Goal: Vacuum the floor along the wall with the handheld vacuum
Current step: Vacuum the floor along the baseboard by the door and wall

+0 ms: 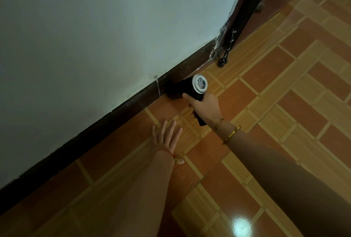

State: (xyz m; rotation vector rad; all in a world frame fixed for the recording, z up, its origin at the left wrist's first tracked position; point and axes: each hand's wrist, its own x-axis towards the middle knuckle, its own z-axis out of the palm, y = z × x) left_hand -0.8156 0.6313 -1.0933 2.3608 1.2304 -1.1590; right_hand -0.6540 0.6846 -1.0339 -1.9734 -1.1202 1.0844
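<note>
1. The right hand [204,106] grips the handle of the handheld vacuum [187,88], whose dark nozzle end meets the skirting board [136,102].
2. The left hand [165,138] lies spread flat on the floor [266,77], near the skirting board.

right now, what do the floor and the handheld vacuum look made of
Floor: probably glazed tile, glossy, since it mirrors a bright light spot. Handheld vacuum: matte black body, likely plastic; its grilled end cap looks silvery, metal or plated plastic.

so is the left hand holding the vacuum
No, the right hand grips the vacuum, while the left hand is open with fingers spread.
</note>
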